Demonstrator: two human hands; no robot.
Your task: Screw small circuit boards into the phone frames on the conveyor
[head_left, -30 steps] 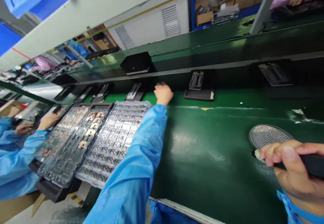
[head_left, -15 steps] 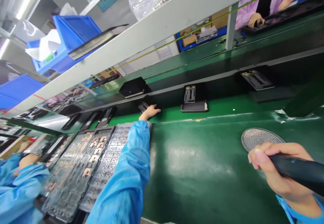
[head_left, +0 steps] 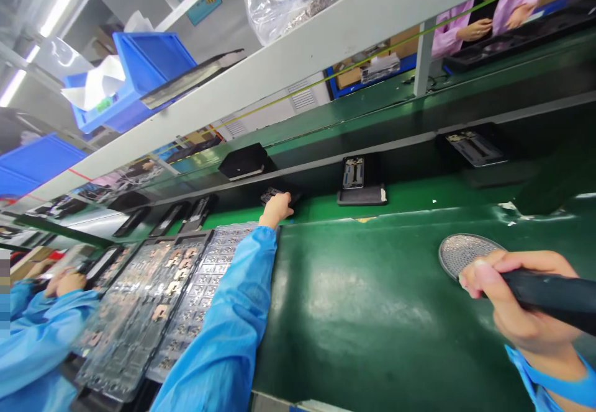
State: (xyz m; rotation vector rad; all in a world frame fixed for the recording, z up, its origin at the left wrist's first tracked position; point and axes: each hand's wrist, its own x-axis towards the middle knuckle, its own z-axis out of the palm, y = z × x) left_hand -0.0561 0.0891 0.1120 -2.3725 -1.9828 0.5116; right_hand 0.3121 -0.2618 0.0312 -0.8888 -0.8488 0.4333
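Note:
My left hand [head_left: 278, 209] reaches across to the green belt, fingers curled over the near right edge of an opened phone [head_left: 272, 195] in a dark holder. Part of the phone is hidden behind my fingers. At the right, my right hand [head_left: 526, 300] is closed around the thick black handle of an electric screwdriver [head_left: 554, 297]; its tip is hidden by my fingers. Just beyond that hand lies a round metal dish [head_left: 465, 254] with small holes or screws, too fine to tell, on the green mat [head_left: 354, 313].
Another opened phone [head_left: 354, 172] sits on a black holder mid-belt, with a further phone [head_left: 477, 147] at right. Trays of small parts [head_left: 186, 282] stand left, beside a co-worker's blue sleeves [head_left: 51, 337]. A white shelf beam [head_left: 307, 52] crosses above. A person in pink sits opposite.
My left hand has moved slightly right and its fingers have curled in over the phone, which has turned and shifted right. My right hand keeps its hold on the screwdriver.

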